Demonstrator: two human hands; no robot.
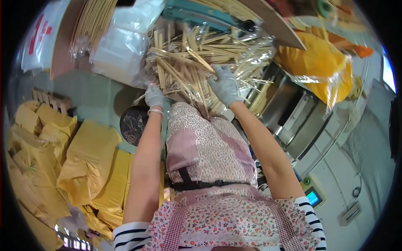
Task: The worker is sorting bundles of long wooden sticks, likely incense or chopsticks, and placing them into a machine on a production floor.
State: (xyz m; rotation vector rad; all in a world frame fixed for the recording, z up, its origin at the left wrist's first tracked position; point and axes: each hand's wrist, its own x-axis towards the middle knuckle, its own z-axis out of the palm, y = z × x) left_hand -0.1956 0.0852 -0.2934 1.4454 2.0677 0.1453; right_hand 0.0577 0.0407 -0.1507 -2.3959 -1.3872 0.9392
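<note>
A loose heap of pale wooden chopsticks (184, 75), many in clear wrappers, covers the work surface in front of me. My right hand (226, 85), in a light grey glove, lies at the heap's right side. Its fingers close on the near end of a pair of chopsticks (200, 60) that slants up to the left. At the left edge of the heap is my left hand (154, 97), gloved the same way. Its fingers are curled in beside the stack of clear plastic bags (119, 52), and what they pinch is too small to name.
A teal tool with a long body (201, 16) lies behind the heap. Bundled sticks (93, 21) stand far left. Yellow wrapped parcels (90, 161) pile up at left, near a round dark stool (134, 124). At right are a metal machine (293, 111) and a yellow sack (320, 69).
</note>
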